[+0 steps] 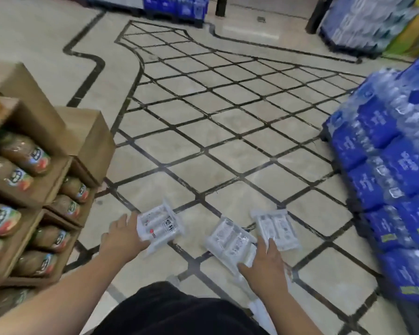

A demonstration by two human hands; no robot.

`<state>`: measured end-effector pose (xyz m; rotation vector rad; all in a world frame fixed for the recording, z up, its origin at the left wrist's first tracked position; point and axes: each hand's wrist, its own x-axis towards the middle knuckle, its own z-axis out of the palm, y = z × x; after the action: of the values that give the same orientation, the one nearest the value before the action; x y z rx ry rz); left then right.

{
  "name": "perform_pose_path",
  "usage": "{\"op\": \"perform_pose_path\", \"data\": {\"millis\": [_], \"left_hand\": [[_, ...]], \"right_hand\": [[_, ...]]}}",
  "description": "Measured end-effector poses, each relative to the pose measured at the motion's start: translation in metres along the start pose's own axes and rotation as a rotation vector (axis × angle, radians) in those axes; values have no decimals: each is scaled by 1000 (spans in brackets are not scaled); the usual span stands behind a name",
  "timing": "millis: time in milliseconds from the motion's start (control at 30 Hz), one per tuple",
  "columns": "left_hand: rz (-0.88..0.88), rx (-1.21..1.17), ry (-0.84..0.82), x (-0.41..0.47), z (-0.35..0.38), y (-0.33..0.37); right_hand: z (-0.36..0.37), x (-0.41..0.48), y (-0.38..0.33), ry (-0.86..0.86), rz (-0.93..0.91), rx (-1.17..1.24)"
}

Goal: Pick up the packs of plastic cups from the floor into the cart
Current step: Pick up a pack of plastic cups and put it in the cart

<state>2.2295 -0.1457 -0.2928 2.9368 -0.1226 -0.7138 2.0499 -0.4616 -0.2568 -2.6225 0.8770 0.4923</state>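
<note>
Three clear packs of plastic cups lie on the tiled floor in front of me. My left hand (122, 235) touches the left pack (161, 226) at its near edge, with thumb and fingers around its side. My right hand (264, 267) rests on the near end of the middle pack (228, 240), fingers spread, one finger reaching toward the right pack (277, 228). Whether either hand has a firm grip is unclear. No cart is in view.
A wooden display shelf (92, 141) with bagged goods stands at my left. Stacked blue packs of bottled water (385, 170) rise at my right, more at the back (174, 6). My dark-clothed knee (174, 310) is at the bottom.
</note>
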Motion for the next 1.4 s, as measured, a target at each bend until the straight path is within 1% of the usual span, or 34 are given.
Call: {"op": "perform_pose_path", "data": {"millis": [167, 300, 400, 533, 633, 767, 833, 900, 933, 1033, 1100, 1167, 1233, 1333, 1400], "left_hand": [[-207, -167, -42, 37, -1, -60], [-343, -208, -101, 51, 17, -81], [-467, -314, -124, 52, 44, -95], [-606, -367, -177, 65, 94, -108], [-676, -339, -207, 99, 158, -119], [-671, -340, -183, 191, 276, -135], [-620, -367, -163, 245, 345, -142], [-564, -408, -156, 299, 412, -147], [-548, -443, -142, 321, 442, -149], [-530, -589, -75, 373, 513, -146], [-538, -691, -79, 395, 551, -143], [-542, -807, -129, 407, 579, -137], [-530, -891, -139, 409, 592, -132], [-493, -844, -48, 400, 586, -127], [-474, -857, -30, 384, 567, -121]], "right_hand": [[10, 32, -73, -104, -107, -91], [23, 61, -96, -193, -168, -204], [38, 93, -109, -228, -193, -257], [90, 152, -124, -332, -208, -284], [167, 215, -128, -376, -226, -267], [307, 319, -132, -396, -330, -302], [377, 375, -138, -354, -422, -328], [444, 428, -143, -288, -494, -305], [476, 449, -143, -258, -494, -278], [563, 497, -137, -246, -420, -194], [607, 513, -130, -307, -366, -120], [636, 517, -122, -397, -324, -30], [650, 511, -119, -425, -343, 24], [643, 496, -120, -341, -445, 38], [622, 483, -121, -308, -480, 17]]}}
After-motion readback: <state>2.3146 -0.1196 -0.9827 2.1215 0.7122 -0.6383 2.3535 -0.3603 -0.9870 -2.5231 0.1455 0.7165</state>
